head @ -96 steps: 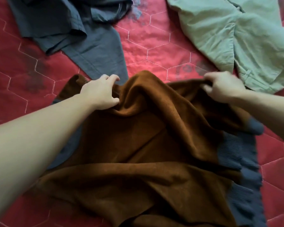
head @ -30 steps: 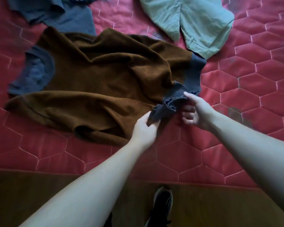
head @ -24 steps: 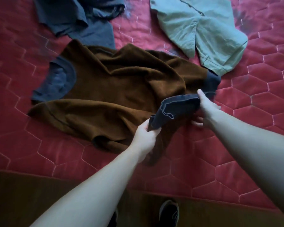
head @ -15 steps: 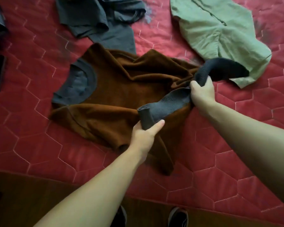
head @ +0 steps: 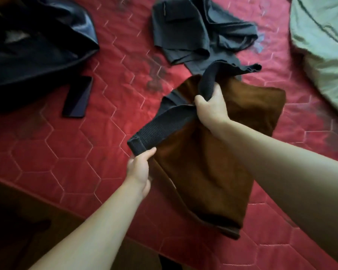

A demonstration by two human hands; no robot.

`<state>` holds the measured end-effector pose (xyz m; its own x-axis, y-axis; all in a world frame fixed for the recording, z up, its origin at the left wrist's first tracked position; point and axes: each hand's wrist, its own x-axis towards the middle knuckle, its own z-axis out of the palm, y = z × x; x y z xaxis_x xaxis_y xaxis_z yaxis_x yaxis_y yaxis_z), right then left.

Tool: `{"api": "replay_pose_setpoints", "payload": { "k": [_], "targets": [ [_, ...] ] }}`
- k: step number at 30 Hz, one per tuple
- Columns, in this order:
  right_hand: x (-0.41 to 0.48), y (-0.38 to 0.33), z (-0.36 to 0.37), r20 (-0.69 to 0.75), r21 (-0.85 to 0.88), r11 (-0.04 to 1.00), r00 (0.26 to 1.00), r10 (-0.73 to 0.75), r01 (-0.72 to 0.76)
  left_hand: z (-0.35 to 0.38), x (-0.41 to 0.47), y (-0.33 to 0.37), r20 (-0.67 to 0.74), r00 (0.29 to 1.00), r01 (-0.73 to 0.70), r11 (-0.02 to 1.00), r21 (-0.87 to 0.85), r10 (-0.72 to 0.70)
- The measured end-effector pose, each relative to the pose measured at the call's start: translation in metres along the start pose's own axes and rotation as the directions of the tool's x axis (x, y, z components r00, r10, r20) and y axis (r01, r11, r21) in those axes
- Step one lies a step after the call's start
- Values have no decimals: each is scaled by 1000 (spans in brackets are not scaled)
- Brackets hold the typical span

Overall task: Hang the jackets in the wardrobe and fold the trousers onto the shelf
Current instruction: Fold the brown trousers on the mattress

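The left hand (head: 140,168) pinches one end of the dark ribbed band (head: 164,127) between thumb and curled fingers. The right hand (head: 211,108), at its 1 o'clock, is clenched round the same band farther along. The band runs taut between them, with the brown jacket (head: 213,162) bunched beneath it on the red quilted bed (head: 66,152). From the jacket, grey trousers (head: 199,36) lie at 12 o'clock, a green garment (head: 324,45) at 2 o'clock, and a black shiny jacket (head: 33,41) at 10 o'clock with a dark phone (head: 77,96) just beside it.
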<state>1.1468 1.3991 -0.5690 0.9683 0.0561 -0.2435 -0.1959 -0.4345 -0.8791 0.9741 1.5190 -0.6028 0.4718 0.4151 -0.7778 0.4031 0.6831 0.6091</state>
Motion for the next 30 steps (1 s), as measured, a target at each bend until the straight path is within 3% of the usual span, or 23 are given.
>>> {"api": "replay_pose_setpoints", "payload": {
  "k": [3,4,7,10,15,18,20,22,24,26,28,30],
  "targets": [
    [7,4,32,232,-151,978,956,177,-144,-22,26,6,-123,992,29,992,120,-14],
    [6,9,36,294,-236,963,936,195,-127,-29,31,7,-140,990,44,986,158,-22],
    [4,30,27,342,-477,871,938,61,117,-41,41,9,-127,990,94,961,260,-62],
    [8,45,4,338,-566,785,939,-60,253,-43,45,16,-177,984,50,922,385,21],
    [20,59,-25,361,-819,446,928,-88,361,-29,45,24,-144,965,-74,755,651,219],
    [3,69,-36,534,-795,282,840,-92,537,-21,41,25,-95,983,-36,679,733,154],
    [-22,85,-47,643,-731,227,761,-89,644,-21,41,28,-91,995,34,676,736,49],
    [-49,105,-60,649,-726,239,757,-73,645,-27,47,26,-87,994,112,653,749,-71],
    [-74,123,-70,549,-790,304,835,-37,533,-24,43,27,-31,986,138,701,700,-164],
    [-98,137,-77,377,-845,395,925,-39,361,-21,34,28,-10,982,151,757,635,-188],
    [-117,145,-83,256,-842,487,967,-17,231,-24,28,26,-10,982,162,808,567,-190],
    [-133,152,-94,229,-783,575,969,-88,237,-27,21,22,-6,981,167,831,530,-193]
  ]
}}
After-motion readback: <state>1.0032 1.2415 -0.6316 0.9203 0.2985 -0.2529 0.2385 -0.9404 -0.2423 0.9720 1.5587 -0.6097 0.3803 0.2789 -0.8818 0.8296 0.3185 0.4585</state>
